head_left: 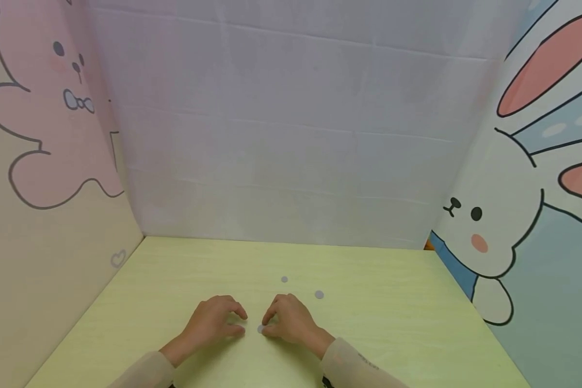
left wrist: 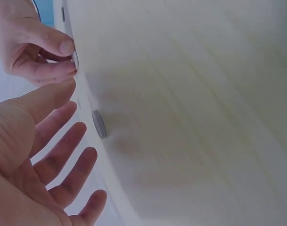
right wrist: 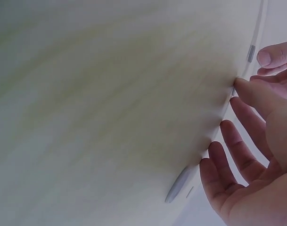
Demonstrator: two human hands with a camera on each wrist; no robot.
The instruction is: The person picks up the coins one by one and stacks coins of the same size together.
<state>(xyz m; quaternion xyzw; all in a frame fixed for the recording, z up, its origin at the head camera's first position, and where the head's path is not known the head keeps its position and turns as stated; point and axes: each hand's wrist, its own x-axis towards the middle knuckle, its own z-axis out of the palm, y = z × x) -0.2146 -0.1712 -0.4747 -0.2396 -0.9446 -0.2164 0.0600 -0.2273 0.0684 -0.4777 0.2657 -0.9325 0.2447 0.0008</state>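
Observation:
My left hand (head_left: 216, 318) hovers low over the table with thumb and fingers spread and nothing between them. Facing it, the right hand (head_left: 291, 320) has its thumb and index fingertips at the edges of a small grey disc (head_left: 260, 328), pinching it at the tabletop. In the left wrist view that disc (left wrist: 75, 59) shows edge-on between those two tips. Farther back lie two more grey discs, one beyond the hands (head_left: 284, 279) and one to the right (head_left: 319, 295). The right wrist view shows a grey disc (right wrist: 177, 184) beyond the right fingertips.
The pale yellow-green table (head_left: 378, 323) has a light cloth wall (head_left: 291, 134) behind it. A panel with a pink cartoon animal (head_left: 53, 134) stands on the left, and one with a white rabbit (head_left: 494, 226) on the right.

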